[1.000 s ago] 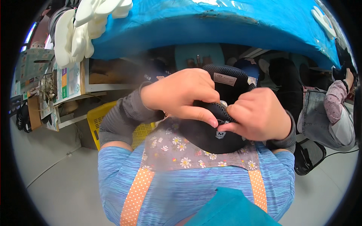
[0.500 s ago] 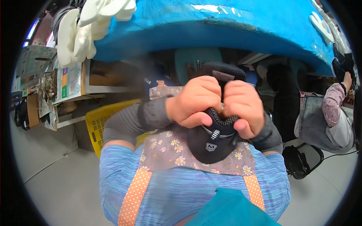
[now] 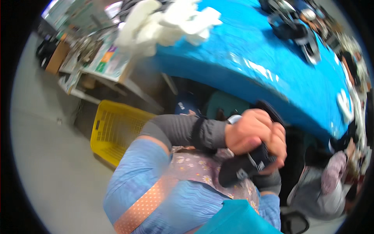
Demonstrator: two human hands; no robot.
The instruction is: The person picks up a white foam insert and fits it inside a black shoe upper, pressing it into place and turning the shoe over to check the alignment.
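Note:
In front of my apron, both hands are closed on a black shoe [image 3: 235, 171] with a small pale emblem and a striped pull tab. My left hand [image 3: 249, 132] wraps over the shoe's opening, thumb pressed along its edge. On the far side my right hand [image 3: 278, 150] grips the collar and is partly covered by the left. The shoe is tilted, its emblem end toward my body, and a dark part [image 3: 269, 109] shows beyond my knuckles. Motion blur hides the finer detail.
A blue-covered table [image 3: 218, 68] stands ahead, with white foot-shaped forms [image 3: 167, 23] at its left end and black shoes [image 3: 292, 31] farther right. A yellow plastic basket [image 3: 102, 128] is on the floor at left. Another person [image 3: 323, 187] sits at the right.
My view has swung, so the table slants and more of it shows. The hands and shoe have shifted right in view, hands drawn closer together, and the shoe has turned sideways.

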